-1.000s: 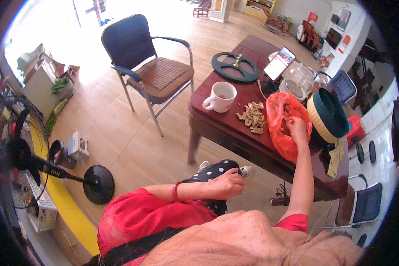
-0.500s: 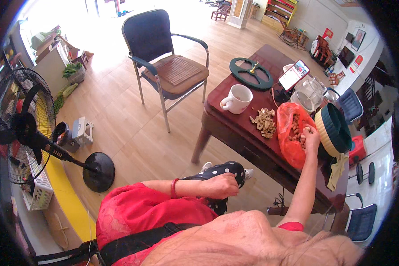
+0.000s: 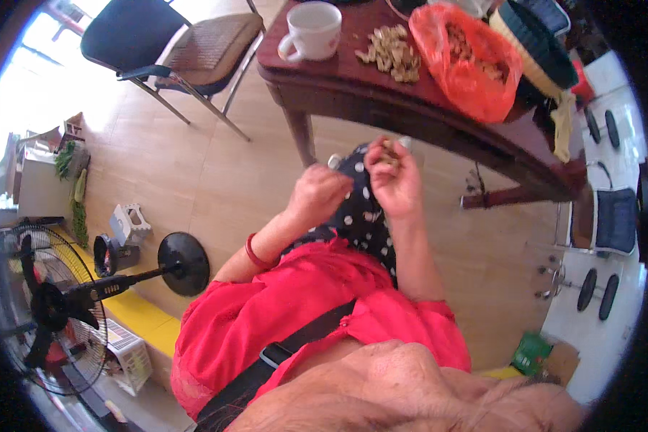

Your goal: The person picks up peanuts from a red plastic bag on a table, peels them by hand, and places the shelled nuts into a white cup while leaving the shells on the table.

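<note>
Near the centre of the frame we hold both hands up over our lap, close together but not touching. Our right hand is cupped and closed around a small clump of peanuts, which shows pale brown at the fingertips. Our left hand sits just beside it, to the left in the frame, curled into a loose fist; we cannot tell whether it holds anything. A red bangle circles the left wrist.

Above the hands, along the top of the frame, runs the dark wooden surface. On it lies a heap of peanut shells, with a white mug to its left and an orange plastic bag full of peanuts to its right. Just right of the bag stands a woven basket, dark green with a pale rim.

At the upper left stands a blue chair with a woven seat pad. A black standing fan fills the lower left edge.
</note>
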Demonstrator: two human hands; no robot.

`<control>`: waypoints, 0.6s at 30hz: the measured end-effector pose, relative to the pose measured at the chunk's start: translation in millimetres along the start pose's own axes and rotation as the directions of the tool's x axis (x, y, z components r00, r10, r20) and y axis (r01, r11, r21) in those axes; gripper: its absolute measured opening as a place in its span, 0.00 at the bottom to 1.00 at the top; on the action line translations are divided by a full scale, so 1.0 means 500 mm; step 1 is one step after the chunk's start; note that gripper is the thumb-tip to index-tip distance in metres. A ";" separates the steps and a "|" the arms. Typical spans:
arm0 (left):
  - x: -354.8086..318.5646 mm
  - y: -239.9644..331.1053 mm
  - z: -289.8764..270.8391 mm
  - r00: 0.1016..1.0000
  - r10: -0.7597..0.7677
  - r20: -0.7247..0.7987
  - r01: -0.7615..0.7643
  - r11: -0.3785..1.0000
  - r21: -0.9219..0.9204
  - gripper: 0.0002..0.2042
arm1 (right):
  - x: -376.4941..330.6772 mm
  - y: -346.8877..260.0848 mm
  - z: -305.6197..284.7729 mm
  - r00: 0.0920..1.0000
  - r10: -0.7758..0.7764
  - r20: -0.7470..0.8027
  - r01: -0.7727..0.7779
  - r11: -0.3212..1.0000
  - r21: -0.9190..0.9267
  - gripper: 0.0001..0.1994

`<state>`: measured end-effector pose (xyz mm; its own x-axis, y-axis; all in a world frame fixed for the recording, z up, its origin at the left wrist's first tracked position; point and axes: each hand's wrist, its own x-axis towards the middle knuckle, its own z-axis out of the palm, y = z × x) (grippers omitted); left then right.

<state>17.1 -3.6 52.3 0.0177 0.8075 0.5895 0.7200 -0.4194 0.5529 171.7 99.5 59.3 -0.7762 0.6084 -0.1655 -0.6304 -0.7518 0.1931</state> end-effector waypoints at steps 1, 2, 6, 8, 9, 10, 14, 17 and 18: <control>-0.002 -0.001 -0.003 0.999 -0.031 -0.024 0.031 0.999 -0.011 0.05 | 0.000 0.017 -0.030 0.997 -0.013 -0.081 0.014 1.000 0.014 0.08; -0.003 -0.008 -0.004 0.997 -0.056 -0.050 0.056 0.998 -0.012 0.05 | 0.004 0.025 -0.056 0.989 -0.017 -0.150 0.021 0.999 0.028 0.08; -0.036 -0.014 -0.005 0.975 -0.206 -0.085 0.203 0.978 -0.045 0.06 | 0.000 0.057 -0.081 0.967 -0.143 -0.210 0.081 0.956 -0.280 0.12; -0.038 -0.012 -0.005 0.976 -0.194 -0.098 0.189 0.981 -0.053 0.07 | 0.001 0.059 -0.098 0.979 -0.105 -0.173 0.058 0.964 -0.261 0.13; -0.038 -0.012 -0.005 0.978 -0.186 -0.091 0.184 0.982 -0.035 0.07 | 0.001 0.064 -0.103 0.979 -0.100 -0.180 0.051 0.964 -0.261 0.13; -0.033 -0.014 -0.004 0.981 -0.175 -0.090 0.174 0.985 -0.017 0.07 | 0.003 0.065 -0.105 0.979 -0.095 -0.182 0.044 0.963 -0.266 0.13; -0.034 -0.018 0.001 0.985 -0.156 -0.068 0.162 0.983 0.089 0.09 | -0.001 0.076 -0.112 0.989 -0.044 -0.141 0.003 0.960 -0.280 0.14; -0.034 -0.005 0.000 0.985 -0.174 -0.010 0.172 0.961 0.215 0.10 | -0.004 0.084 -0.114 0.980 -0.070 -0.188 0.011 0.955 -0.297 0.15; -0.036 -0.007 0.002 0.983 -0.181 0.000 0.177 0.959 0.220 0.11 | -0.004 0.085 -0.115 0.983 -0.063 -0.171 0.011 0.956 -0.292 0.15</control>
<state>15.1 -16.3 39.3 -0.1132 0.8702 0.4796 0.8465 -0.1683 0.5051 147.1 51.5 12.0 -0.7221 0.6023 -0.3403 -0.6093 -0.7867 -0.0996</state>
